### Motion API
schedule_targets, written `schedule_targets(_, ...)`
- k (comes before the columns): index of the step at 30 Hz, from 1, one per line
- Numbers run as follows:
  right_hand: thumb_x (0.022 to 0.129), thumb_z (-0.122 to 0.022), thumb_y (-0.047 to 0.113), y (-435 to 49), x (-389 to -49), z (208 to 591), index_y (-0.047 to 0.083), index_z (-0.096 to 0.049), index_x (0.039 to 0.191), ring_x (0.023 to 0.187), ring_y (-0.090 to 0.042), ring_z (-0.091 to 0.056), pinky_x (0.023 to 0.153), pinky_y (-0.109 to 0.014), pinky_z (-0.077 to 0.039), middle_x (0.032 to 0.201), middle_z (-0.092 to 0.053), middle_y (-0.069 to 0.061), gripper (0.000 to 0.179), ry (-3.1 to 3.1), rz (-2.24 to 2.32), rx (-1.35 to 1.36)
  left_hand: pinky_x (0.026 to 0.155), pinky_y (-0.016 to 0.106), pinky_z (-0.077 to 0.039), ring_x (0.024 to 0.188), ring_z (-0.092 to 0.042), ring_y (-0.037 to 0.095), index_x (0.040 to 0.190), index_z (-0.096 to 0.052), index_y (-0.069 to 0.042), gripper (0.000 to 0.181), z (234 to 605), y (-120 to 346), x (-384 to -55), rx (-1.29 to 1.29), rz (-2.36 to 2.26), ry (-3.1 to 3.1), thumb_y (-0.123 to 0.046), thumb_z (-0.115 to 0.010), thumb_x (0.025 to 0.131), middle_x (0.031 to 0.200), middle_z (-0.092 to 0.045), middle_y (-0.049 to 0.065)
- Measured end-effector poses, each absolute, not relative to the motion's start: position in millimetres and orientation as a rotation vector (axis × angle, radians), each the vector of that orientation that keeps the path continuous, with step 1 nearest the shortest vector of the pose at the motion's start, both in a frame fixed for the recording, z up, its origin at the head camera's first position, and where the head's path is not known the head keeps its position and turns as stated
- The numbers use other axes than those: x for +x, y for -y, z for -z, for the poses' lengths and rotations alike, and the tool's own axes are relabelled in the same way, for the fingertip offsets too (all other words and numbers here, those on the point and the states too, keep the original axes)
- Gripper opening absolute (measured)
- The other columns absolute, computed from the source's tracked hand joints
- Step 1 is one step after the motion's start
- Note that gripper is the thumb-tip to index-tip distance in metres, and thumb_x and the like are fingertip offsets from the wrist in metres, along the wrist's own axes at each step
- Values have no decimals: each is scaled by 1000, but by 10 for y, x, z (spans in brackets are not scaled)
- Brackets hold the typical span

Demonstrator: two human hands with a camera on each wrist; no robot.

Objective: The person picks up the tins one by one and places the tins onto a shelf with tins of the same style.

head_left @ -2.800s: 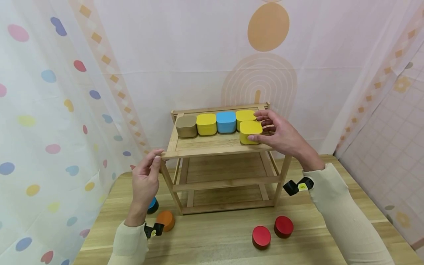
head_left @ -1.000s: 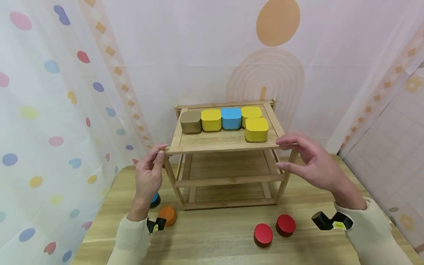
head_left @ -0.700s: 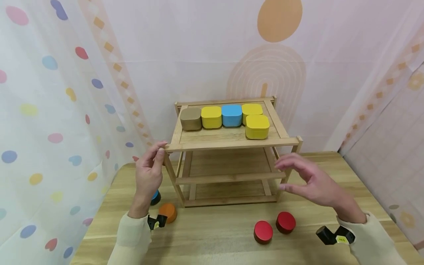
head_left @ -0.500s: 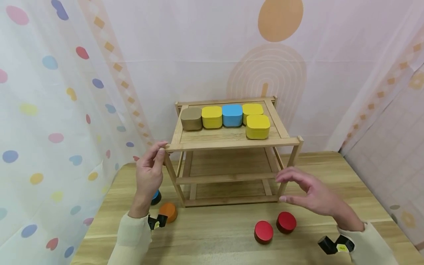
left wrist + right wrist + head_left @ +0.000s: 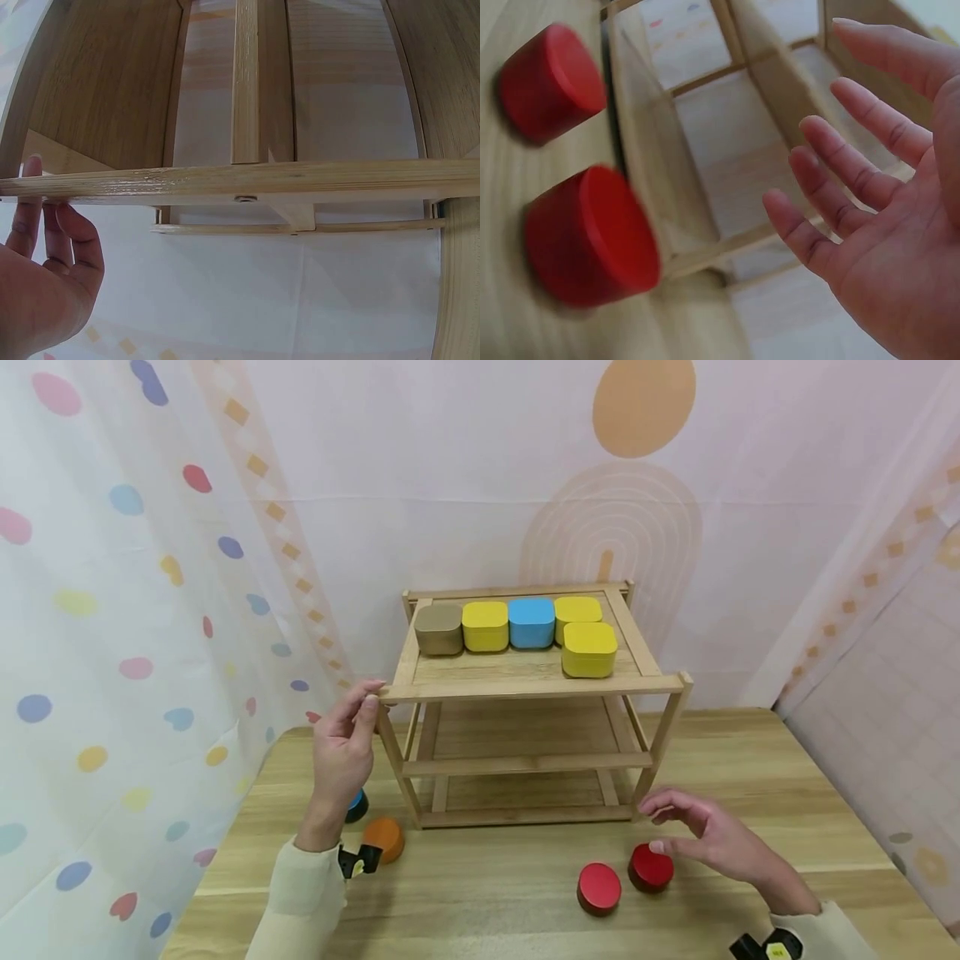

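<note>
My left hand point(image 5: 342, 752) pinches the front left corner of a wooden shelf rack point(image 5: 525, 765); in the left wrist view its fingers point(image 5: 82, 244) bend around the wooden bar. My right hand point(image 5: 712, 835) is spread and holds nothing, its thumb overlapping a round red tin point(image 5: 651, 870) in the head view. A second red tin point(image 5: 598, 890) stands just left of it. The right wrist view shows both tins, the nearer one point(image 5: 592, 238) beside the spread fingers point(image 5: 840, 169).
On the rack's top shelf stand a bronze tin point(image 5: 439, 631), a yellow one point(image 5: 486, 627), a blue one point(image 5: 532, 623) and another yellow one point(image 5: 576, 610) in a row. A further yellow tin point(image 5: 589, 650) sits in front. Beside my left wrist are an orange tin point(image 5: 384, 839) and a partly hidden blue tin point(image 5: 358, 806).
My right hand has let go of the front yellow tin on the top shelf and come down to the red tins on the table. My left hand keeps its grip on the corner.
</note>
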State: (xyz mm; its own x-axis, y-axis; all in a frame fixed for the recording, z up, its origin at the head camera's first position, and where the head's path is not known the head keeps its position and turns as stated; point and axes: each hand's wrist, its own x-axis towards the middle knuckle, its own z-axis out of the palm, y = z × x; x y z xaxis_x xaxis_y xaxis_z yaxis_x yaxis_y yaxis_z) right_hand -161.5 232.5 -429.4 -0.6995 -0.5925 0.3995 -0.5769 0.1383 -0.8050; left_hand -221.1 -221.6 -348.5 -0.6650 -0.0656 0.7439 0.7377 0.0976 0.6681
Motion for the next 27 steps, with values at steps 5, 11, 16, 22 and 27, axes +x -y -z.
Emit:
schedule_targets(5,87,-64,-13,-2372,-1643,4451,3,-60,119,110,-8,-59,92,-25,-49,119,-63,1,36,-2304,1699,-1180,52,22,-28,56,-34,10,120,-60,13,25,3485,2218,-2208,-661,1619,1759,-2,-49,103,81,-52,-1)
schedule_targets(11,89,-66,-6,-2433,-1607,4615,3,-60,119,111,-12,-59,92,-28,-50,122,-63,-2,32,-2303,1648,-1065,51,23,-26,53,-29,9,119,-60,13,24,3479,2220,-2218,-695,1620,1739,0,-49,102,89,-59,-2)
schedule_targets(16,90,-68,-2,-2501,-1566,4753,-2,-58,120,111,-14,-60,92,-27,-50,125,-61,-10,32,-2269,1619,-990,50,23,-26,54,-30,8,119,-60,13,24,3473,2201,-2215,-681,1623,1754,0,-48,102,94,-61,-2)
schedule_targets(22,89,-66,-5,-2558,-1554,4884,-3,-56,125,115,-10,-59,95,-23,-48,128,-58,-13,37,-2169,1653,-990,49,23,-25,54,-31,8,119,-61,13,24,3472,2196,-2219,-672,1632,1753,0,-48,102,84,-56,-4)
schedule_targets(27,89,-67,-2,-2583,-1573,4942,-10,-49,132,114,-10,-59,93,-22,-48,128,-59,-8,47,-2107,1655,-886,51,22,-26,54,-31,8,120,-61,12,25,3478,2210,-2212,-675,1638,1746,-1,-49,103,98,-63,-5)
